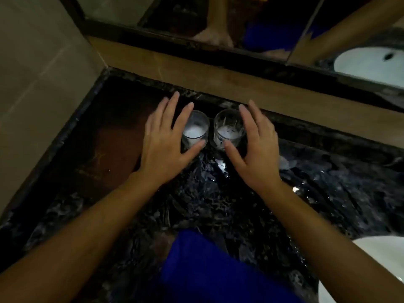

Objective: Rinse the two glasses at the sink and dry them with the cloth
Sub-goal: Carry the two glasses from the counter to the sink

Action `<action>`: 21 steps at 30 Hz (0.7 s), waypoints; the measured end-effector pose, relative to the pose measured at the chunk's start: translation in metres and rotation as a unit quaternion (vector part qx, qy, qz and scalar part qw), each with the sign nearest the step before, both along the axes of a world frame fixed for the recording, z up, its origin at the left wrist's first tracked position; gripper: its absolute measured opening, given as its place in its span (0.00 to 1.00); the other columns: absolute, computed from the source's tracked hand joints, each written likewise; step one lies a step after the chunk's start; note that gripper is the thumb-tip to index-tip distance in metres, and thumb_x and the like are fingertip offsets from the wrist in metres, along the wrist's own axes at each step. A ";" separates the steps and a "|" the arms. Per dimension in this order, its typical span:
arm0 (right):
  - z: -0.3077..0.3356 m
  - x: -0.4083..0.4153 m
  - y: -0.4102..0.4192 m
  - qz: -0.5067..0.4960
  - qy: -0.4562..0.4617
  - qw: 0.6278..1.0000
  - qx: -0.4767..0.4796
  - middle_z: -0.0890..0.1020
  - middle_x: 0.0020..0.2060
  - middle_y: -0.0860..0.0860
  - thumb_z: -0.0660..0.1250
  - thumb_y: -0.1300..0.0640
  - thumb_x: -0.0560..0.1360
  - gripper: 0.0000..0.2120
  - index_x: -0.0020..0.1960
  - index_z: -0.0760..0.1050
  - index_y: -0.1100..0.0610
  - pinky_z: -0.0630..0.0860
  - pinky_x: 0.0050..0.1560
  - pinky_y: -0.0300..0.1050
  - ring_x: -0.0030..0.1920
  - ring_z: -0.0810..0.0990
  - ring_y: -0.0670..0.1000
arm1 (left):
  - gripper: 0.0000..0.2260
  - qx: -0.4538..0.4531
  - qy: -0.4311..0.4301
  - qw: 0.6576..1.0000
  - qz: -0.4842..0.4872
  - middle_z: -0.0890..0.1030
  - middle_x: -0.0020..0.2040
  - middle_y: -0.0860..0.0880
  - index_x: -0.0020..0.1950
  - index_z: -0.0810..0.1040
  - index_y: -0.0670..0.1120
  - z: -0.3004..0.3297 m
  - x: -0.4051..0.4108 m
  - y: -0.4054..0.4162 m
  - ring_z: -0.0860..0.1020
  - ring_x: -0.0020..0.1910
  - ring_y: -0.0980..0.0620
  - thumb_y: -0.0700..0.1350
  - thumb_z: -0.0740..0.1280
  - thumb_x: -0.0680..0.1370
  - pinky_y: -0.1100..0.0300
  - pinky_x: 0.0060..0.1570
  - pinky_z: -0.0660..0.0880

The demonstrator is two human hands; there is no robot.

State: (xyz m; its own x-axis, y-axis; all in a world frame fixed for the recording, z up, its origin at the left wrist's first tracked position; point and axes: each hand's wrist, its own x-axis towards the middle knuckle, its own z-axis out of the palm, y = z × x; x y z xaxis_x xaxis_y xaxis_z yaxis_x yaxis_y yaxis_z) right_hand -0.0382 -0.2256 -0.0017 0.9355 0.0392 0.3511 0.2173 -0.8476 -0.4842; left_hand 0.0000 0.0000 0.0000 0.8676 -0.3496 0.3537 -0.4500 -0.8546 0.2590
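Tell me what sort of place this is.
Most likely a bathroom vanity. A white sink basin is set into a dark marble counter, a mirror runs along the wall behind it, and beige wall tiles line the left side.

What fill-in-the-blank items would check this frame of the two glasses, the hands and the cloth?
1. The two glasses stand ___ on the dark counter.
2. Each glass holds a ___ residue.
3. The folded cloth is ___.
4. The basin lies beside the ___ hand.

Missing: upright; white; blue; right
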 end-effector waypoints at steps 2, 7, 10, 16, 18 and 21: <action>-0.013 0.010 0.003 -0.025 0.022 0.999 0.037 0.63 0.81 0.56 0.68 0.43 0.81 0.38 0.83 0.57 0.56 0.67 0.74 0.58 0.78 0.64 0.57 | 0.40 -0.094 0.080 0.992 0.008 0.57 0.84 0.44 0.84 0.58 0.48 -0.012 0.004 -0.008 0.61 0.80 0.41 0.65 0.69 0.78 0.47 0.75 0.63; -0.029 0.016 0.011 -0.054 0.085 0.988 0.120 0.71 0.73 0.54 0.74 0.42 0.76 0.45 0.83 0.55 0.56 0.74 0.68 0.50 0.74 0.70 0.53 | 0.46 -0.330 0.229 0.915 0.023 0.65 0.81 0.50 0.83 0.57 0.50 -0.030 0.005 -0.019 0.64 0.79 0.56 0.53 0.80 0.72 0.55 0.77 0.66; -0.029 0.020 0.010 -0.069 0.119 0.977 0.162 0.74 0.71 0.50 0.78 0.41 0.72 0.48 0.83 0.56 0.50 0.77 0.65 0.47 0.70 0.74 0.49 | 0.44 -0.380 0.234 0.894 0.038 0.71 0.76 0.48 0.82 0.60 0.48 -0.034 0.009 -0.022 0.70 0.75 0.54 0.47 0.81 0.72 0.58 0.73 0.70; -0.018 0.022 0.010 -0.059 0.110 0.977 0.170 0.78 0.69 0.48 0.79 0.46 0.70 0.41 0.77 0.63 0.49 0.79 0.59 0.44 0.66 0.79 0.50 | 0.38 -0.364 0.205 0.907 0.041 0.79 0.65 0.50 0.75 0.68 0.48 -0.027 0.007 -0.018 0.77 0.66 0.57 0.47 0.82 0.70 0.63 0.65 0.74; -0.010 0.015 0.003 -0.054 0.102 0.975 0.190 0.78 0.68 0.46 0.79 0.46 0.70 0.40 0.76 0.63 0.48 0.76 0.59 0.36 0.65 0.78 0.46 | 0.37 -0.367 0.193 0.909 0.029 0.79 0.65 0.49 0.75 0.68 0.49 -0.019 0.000 -0.018 0.77 0.67 0.55 0.48 0.82 0.70 0.60 0.66 0.74; 0.008 -0.009 -0.006 -0.044 0.088 0.974 0.202 0.78 0.66 0.45 0.79 0.46 0.70 0.41 0.77 0.62 0.50 0.72 0.59 0.30 0.64 0.78 0.44 | 0.36 -0.359 0.183 0.915 0.015 0.79 0.64 0.50 0.75 0.68 0.47 0.000 -0.023 -0.019 0.77 0.67 0.57 0.48 0.81 0.72 0.61 0.67 0.73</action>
